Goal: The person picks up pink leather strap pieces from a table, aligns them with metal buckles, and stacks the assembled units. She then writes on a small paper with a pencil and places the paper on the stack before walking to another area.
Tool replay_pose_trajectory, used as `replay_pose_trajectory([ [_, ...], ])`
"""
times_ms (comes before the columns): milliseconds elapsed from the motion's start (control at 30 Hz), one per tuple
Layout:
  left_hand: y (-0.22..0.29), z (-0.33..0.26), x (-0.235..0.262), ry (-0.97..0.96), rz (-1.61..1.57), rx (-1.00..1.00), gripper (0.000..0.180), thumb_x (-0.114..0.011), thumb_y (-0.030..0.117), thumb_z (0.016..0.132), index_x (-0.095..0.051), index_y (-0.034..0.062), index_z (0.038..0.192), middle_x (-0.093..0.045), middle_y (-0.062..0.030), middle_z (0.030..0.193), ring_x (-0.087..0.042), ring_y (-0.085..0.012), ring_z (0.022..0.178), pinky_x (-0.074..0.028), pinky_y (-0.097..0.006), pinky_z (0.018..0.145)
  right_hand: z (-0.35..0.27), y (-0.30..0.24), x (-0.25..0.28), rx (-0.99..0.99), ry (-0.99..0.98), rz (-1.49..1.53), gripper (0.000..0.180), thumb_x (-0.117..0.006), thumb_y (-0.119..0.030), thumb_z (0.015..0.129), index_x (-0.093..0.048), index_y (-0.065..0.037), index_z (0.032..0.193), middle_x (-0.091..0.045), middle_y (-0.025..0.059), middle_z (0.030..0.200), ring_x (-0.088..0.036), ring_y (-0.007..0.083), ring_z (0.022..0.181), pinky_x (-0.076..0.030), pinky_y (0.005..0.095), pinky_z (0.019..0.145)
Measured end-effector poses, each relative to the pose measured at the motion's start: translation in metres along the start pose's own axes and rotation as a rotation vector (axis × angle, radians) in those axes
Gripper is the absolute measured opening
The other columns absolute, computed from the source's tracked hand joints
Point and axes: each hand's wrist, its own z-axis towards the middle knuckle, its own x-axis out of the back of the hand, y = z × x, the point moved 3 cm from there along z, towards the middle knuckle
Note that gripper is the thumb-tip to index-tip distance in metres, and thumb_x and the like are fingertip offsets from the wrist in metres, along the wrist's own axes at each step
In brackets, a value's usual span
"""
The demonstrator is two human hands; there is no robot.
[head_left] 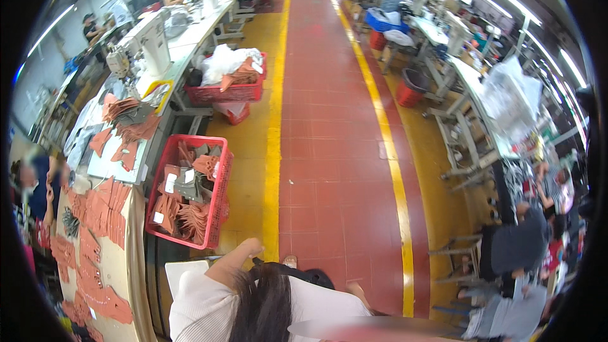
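My left hand [249, 247] reaches forward over the yellow floor strip, fingers curled in and nothing in it. Nearest to it, on the left, is a red plastic crate [218, 199] of orange-brown and grey cut fabric pieces. Only a sliver of my right hand [358, 291] shows, low beside my white sleeve; its fingers are hidden. My dark hair and white top fill the lower edge, and one foot [290, 260] shows on the red floor.
A long table [136, 228] on the left carries rows of orange-brown cut pieces. A second red basket [231, 93] and sewing machines [154, 41] stand further up. A red aisle [323, 120] between yellow lines runs ahead. Workers sit at benches on the right [516, 247].
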Motion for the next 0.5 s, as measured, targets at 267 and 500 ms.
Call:
replay_pose_trajectory([
  [267,0.083,0.104,0.196,0.137,-0.266,-0.009,0.043,-0.053,0.04,0.087,-0.07,0.0002,0.085,-0.069,-0.0177,0.076,-0.068,-0.0299,0.078,-0.052,-0.042,0.076,0.132,0.015,0.106,0.088,-0.134,0.14,0.03,-0.053,-0.027,0.085,-0.065,-0.005,0.104,-0.065,0.0213,0.099,-0.063,0.0364,0.095,-0.049,0.0476,0.08],
  [500,0.138,0.202,0.326,-0.02,-0.231,0.034,0.046,-0.054,0.043,0.086,-0.07,0.0007,0.096,-0.067,-0.0204,0.102,-0.063,-0.0327,0.1,-0.048,-0.042,0.087,0.337,-0.162,0.376,0.328,0.022,0.041,0.038,-0.051,-0.031,0.09,-0.061,-0.003,0.115,-0.065,0.0212,0.103,-0.063,0.033,0.099,-0.049,0.0454,0.082],
])
